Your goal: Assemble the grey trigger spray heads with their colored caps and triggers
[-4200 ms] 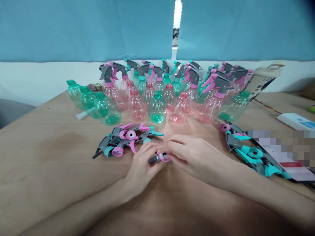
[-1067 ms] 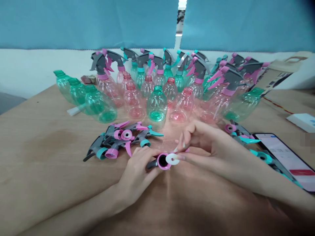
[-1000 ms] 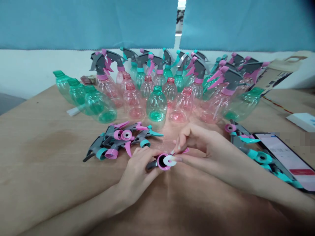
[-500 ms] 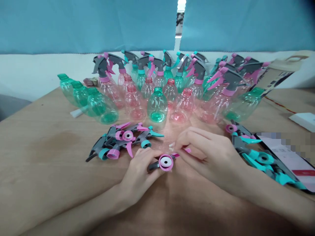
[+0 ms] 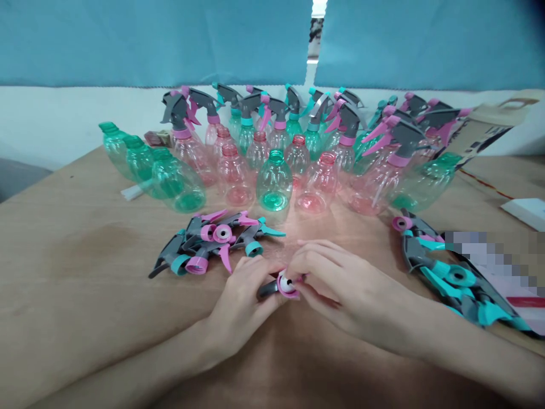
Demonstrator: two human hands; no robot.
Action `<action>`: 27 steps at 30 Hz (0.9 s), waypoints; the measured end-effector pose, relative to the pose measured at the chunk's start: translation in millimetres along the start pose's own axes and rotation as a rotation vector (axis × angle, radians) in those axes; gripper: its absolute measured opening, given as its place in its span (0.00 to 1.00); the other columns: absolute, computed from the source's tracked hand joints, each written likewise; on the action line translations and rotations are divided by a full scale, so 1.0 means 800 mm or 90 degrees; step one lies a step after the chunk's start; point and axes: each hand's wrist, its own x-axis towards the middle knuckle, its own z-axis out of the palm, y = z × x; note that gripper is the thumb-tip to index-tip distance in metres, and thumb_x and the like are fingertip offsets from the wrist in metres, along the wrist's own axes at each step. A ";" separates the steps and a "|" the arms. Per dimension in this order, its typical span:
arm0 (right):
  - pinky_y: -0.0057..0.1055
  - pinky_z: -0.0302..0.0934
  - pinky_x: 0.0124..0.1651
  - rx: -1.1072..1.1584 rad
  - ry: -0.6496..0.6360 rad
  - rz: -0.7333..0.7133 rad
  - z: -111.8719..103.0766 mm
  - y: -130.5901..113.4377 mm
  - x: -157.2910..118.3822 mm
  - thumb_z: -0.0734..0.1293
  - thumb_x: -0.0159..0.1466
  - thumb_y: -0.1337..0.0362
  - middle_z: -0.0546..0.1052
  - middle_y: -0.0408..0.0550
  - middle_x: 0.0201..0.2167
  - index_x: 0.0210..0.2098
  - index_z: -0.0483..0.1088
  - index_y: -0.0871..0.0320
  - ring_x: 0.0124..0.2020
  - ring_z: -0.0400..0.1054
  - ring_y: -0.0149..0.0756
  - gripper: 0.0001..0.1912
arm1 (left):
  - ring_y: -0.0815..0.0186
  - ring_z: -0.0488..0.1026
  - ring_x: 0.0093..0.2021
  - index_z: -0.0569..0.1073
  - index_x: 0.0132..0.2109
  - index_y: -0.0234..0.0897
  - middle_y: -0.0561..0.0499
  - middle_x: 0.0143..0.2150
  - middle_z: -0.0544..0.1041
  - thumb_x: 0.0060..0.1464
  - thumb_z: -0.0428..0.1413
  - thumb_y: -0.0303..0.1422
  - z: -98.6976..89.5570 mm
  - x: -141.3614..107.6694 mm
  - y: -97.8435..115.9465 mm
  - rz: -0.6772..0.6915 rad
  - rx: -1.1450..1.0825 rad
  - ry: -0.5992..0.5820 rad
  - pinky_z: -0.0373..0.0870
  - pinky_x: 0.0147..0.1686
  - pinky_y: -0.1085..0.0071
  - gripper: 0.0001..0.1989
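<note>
My left hand [image 5: 242, 298] is closed around a spray trigger head [image 5: 267, 290] with a grey body and a pink collar, its open underside turned up toward me. A white disc with a dark centre hole shows inside the collar. My right hand [image 5: 340, 278] is pinched at that collar, fingertips over the opening; the small white piece between them is mostly hidden now. Just beyond my left hand lies a pile of loose trigger heads [image 5: 208, 244] in grey, pink and turquoise. Other trigger heads [image 5: 457, 276] lie to the right of my right hand.
Several open pink and green bottles [image 5: 275, 182] stand across the table [image 5: 85, 318]. Behind them are bottles fitted with trigger heads [image 5: 347, 122]. At right are a phone [image 5: 522, 289], a white box [image 5: 525, 213] and a large beige cup [image 5: 489, 130]. A blue curtain [image 5: 149, 42] hangs behind.
My right hand has moved left and down, bringing the small white piece from beside the trigger head to its collar opening. The collar has tilted slightly; my left hand keeps its hold.
</note>
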 end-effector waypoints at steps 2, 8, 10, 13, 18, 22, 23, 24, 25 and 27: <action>0.33 0.61 0.46 -0.005 -0.007 0.003 0.001 0.001 0.001 0.58 0.62 0.76 0.71 0.46 0.36 0.36 0.63 0.59 0.41 0.64 0.33 0.07 | 0.65 0.68 0.34 0.68 0.41 0.39 0.54 0.32 0.73 0.57 0.54 0.34 0.000 -0.001 0.000 0.003 0.004 0.000 0.63 0.35 0.68 0.05; 0.31 0.60 0.48 0.004 -0.023 -0.006 -0.001 -0.002 0.000 0.58 0.60 0.79 0.70 0.48 0.37 0.39 0.62 0.62 0.42 0.63 0.33 0.10 | 0.65 0.67 0.34 0.67 0.41 0.38 0.54 0.33 0.72 0.57 0.54 0.32 0.000 0.000 0.000 0.030 0.005 0.001 0.62 0.35 0.69 0.05; 0.31 0.60 0.47 0.001 -0.025 -0.010 -0.001 -0.004 -0.002 0.58 0.60 0.79 0.70 0.48 0.36 0.39 0.63 0.63 0.40 0.63 0.33 0.10 | 0.65 0.67 0.35 0.67 0.39 0.38 0.54 0.33 0.72 0.58 0.53 0.32 0.000 0.001 -0.001 0.046 0.007 0.000 0.62 0.35 0.69 0.04; 0.32 0.60 0.48 -0.017 -0.012 -0.026 0.002 -0.006 -0.004 0.58 0.62 0.78 0.70 0.48 0.36 0.40 0.63 0.64 0.41 0.64 0.34 0.09 | 0.64 0.67 0.36 0.66 0.36 0.37 0.52 0.33 0.72 0.58 0.52 0.32 0.001 0.000 -0.003 0.065 0.020 -0.002 0.62 0.35 0.68 0.03; 0.34 0.62 0.47 -0.049 -0.004 -0.021 0.006 -0.009 -0.009 0.58 0.64 0.74 0.70 0.48 0.38 0.40 0.64 0.62 0.41 0.64 0.35 0.07 | 0.64 0.66 0.34 0.66 0.34 0.36 0.52 0.32 0.71 0.59 0.51 0.31 0.001 -0.002 -0.003 0.083 0.049 -0.001 0.62 0.35 0.67 0.05; 0.36 0.62 0.49 -0.104 0.006 -0.031 0.012 -0.010 -0.014 0.57 0.64 0.74 0.70 0.48 0.37 0.40 0.64 0.62 0.39 0.64 0.35 0.08 | 0.64 0.67 0.34 0.66 0.34 0.36 0.52 0.32 0.72 0.59 0.50 0.29 0.001 -0.003 -0.002 0.097 0.056 0.001 0.62 0.34 0.68 0.05; 0.37 0.61 0.51 -0.123 0.021 -0.046 0.014 -0.011 -0.014 0.56 0.64 0.75 0.70 0.47 0.35 0.39 0.64 0.63 0.37 0.64 0.34 0.08 | 0.65 0.67 0.34 0.66 0.34 0.36 0.52 0.32 0.72 0.59 0.50 0.29 0.001 -0.002 -0.001 0.101 0.055 0.004 0.62 0.34 0.68 0.05; 0.38 0.60 0.52 -0.139 0.036 -0.062 0.016 -0.011 -0.013 0.55 0.64 0.75 0.70 0.47 0.33 0.37 0.64 0.63 0.35 0.64 0.34 0.08 | 0.65 0.67 0.34 0.66 0.34 0.36 0.52 0.32 0.72 0.59 0.50 0.29 0.001 -0.002 -0.001 0.106 0.055 0.007 0.62 0.34 0.68 0.05; 0.37 0.60 0.51 -0.148 0.046 -0.073 0.017 -0.011 -0.013 0.55 0.64 0.75 0.70 0.47 0.32 0.36 0.65 0.63 0.34 0.63 0.33 0.09 | 0.65 0.68 0.34 0.66 0.34 0.36 0.52 0.31 0.72 0.59 0.50 0.29 0.001 -0.001 -0.001 0.110 0.055 0.011 0.62 0.34 0.68 0.05; 0.34 0.62 0.46 -0.154 0.059 -0.082 0.018 -0.011 -0.010 0.54 0.65 0.75 0.69 0.47 0.30 0.32 0.65 0.63 0.32 0.62 0.32 0.11 | 0.65 0.68 0.34 0.67 0.36 0.36 0.51 0.32 0.72 0.59 0.50 0.29 0.001 0.000 -0.001 0.120 0.058 0.023 0.62 0.34 0.68 0.04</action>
